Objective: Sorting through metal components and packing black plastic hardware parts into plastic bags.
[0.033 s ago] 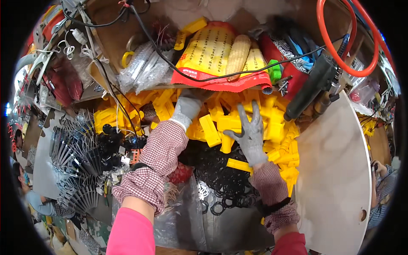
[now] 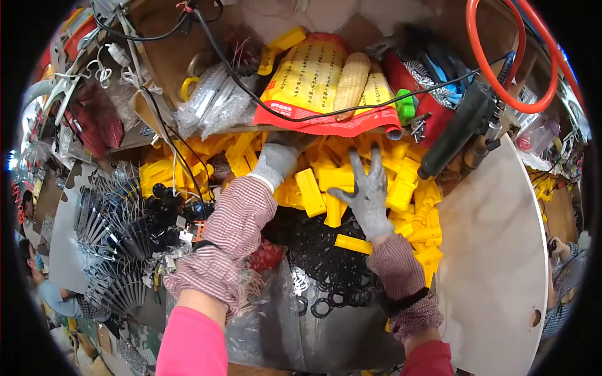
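Observation:
My left hand (image 2: 276, 160) wears a grey glove and reaches in among yellow plastic parts (image 2: 310, 191) under the shelf. Its fingers are hidden in the shade beneath the shelf's edge, so what they hold, if anything, does not show. To the right, my right hand (image 2: 368, 195), also grey-gloved, lies over the same heap with fingers spread and nothing gripped. Its thumb points left, toward a blocky yellow piece. Just in front of both hands spreads a pile of black rings (image 2: 326, 263), and a single yellow strip (image 2: 353, 244) rests on its edge.
Above the hands, the shelf carries a red-and-yellow bag (image 2: 307, 75), a corn cob (image 2: 352, 84) and a dark power tool (image 2: 461, 128). A black cable (image 2: 251, 94) droops across it. Bundled metal parts (image 2: 119, 250) lie left; a red hose (image 2: 470, 37) hangs right. People work at both sides.
My right hand has shifted very slightly left, and the yellow pieces just right of its fingers lie a little differently. My left hand looks nearly unchanged.

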`<action>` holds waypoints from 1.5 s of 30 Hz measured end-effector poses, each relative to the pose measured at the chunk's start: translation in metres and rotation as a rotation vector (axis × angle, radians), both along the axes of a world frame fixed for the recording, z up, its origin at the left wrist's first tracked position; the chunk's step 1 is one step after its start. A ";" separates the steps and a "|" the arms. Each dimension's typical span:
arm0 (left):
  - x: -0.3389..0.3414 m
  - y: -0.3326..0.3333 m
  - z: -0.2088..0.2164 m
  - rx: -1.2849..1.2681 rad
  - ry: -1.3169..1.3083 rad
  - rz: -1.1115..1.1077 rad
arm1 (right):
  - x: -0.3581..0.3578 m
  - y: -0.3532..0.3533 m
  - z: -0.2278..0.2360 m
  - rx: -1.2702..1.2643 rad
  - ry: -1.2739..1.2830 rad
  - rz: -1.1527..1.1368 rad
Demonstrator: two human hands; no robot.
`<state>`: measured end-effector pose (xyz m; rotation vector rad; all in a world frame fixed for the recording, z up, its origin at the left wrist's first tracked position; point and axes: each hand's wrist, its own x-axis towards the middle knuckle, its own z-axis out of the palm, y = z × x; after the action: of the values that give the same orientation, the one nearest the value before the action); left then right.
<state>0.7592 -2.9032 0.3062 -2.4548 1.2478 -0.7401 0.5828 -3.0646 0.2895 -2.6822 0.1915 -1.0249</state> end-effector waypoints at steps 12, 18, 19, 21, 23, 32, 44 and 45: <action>-0.070 0.003 -0.020 -0.034 0.212 -0.072 | 0.115 -0.066 -0.073 -0.164 0.636 -0.131; -0.069 -0.047 0.006 0.231 0.458 0.116 | 0.110 -0.093 -0.062 -0.543 -0.233 -0.362; -0.062 -0.013 -0.005 0.184 0.272 0.029 | 0.117 -0.057 -0.054 -0.391 -0.132 -0.314; -0.067 0.017 -0.006 0.009 0.080 -0.141 | 0.115 -0.046 -0.022 -0.209 0.174 -0.247; -0.108 0.011 0.004 -0.220 0.250 -0.212 | 0.094 -0.060 -0.015 -0.373 0.169 -0.212; -0.092 -0.086 0.045 0.069 0.784 0.191 | -0.064 -0.023 0.070 0.367 -0.256 0.301; -0.199 -0.009 -0.008 -0.275 0.526 -0.486 | -0.372 -0.005 -0.073 0.388 0.594 -0.348; -0.211 0.002 -0.015 -0.134 0.533 -0.593 | -0.379 -0.010 -0.081 0.430 0.573 -0.344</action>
<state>0.5481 -2.9017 0.2911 -2.4825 2.2463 -0.2875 0.2042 -3.0748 0.2082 -2.4994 0.8943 -0.2087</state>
